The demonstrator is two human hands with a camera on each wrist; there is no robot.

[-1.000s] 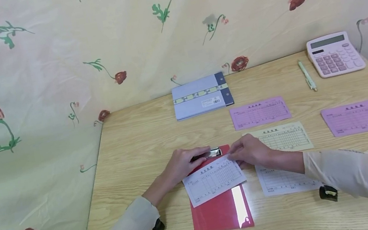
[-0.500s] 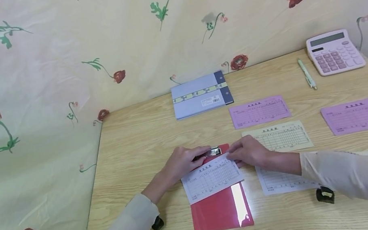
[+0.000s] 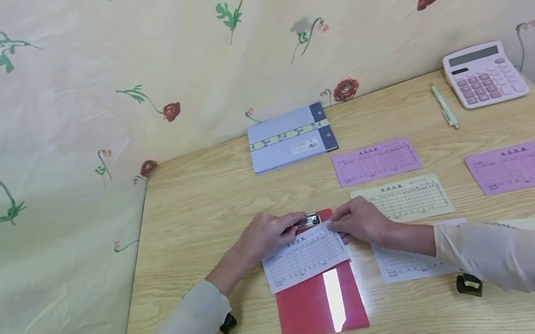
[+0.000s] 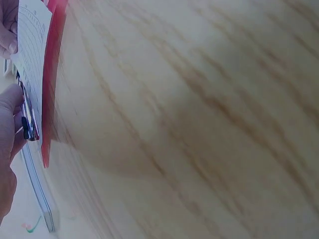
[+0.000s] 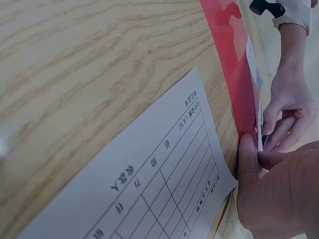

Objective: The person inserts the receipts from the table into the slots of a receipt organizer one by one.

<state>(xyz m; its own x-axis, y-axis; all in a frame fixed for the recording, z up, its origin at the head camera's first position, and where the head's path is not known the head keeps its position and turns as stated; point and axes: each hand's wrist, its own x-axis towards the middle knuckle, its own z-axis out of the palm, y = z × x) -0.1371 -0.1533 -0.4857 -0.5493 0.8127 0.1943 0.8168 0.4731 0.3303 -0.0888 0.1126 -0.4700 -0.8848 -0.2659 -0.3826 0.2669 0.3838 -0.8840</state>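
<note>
A red clipboard [image 3: 304, 315] lies on the wooden table, its metal clip [image 3: 309, 220] at the far end. My left hand [image 3: 265, 238] holds that clip, the thumb on the near side and the fingers over the top; the left wrist view also shows fingers around the clip [image 4: 30, 112]. Between right thumb and fingers, my right hand [image 3: 363, 223] pinches the upper right corner of a white printed form [image 3: 305, 259]. The form lies slightly tilted across the clipboard's upper half, its top edge right at the clip. In the right wrist view, the right thumb [image 5: 247, 154] lies along the form's edge.
Another white form [image 3: 402, 262] lies under the right forearm, with a cream form [image 3: 402, 201] behind it. Purple forms [image 3: 376, 162] lie farther back and right. A blue notebook [image 3: 290, 142], green pen [image 3: 444, 107] and pink calculator [image 3: 485, 76] stand near the floral curtain [image 3: 192, 43].
The right hand has slid the white form a little up and left on the clipboard, closer to the clip. The left hand has stayed on the clip.
</note>
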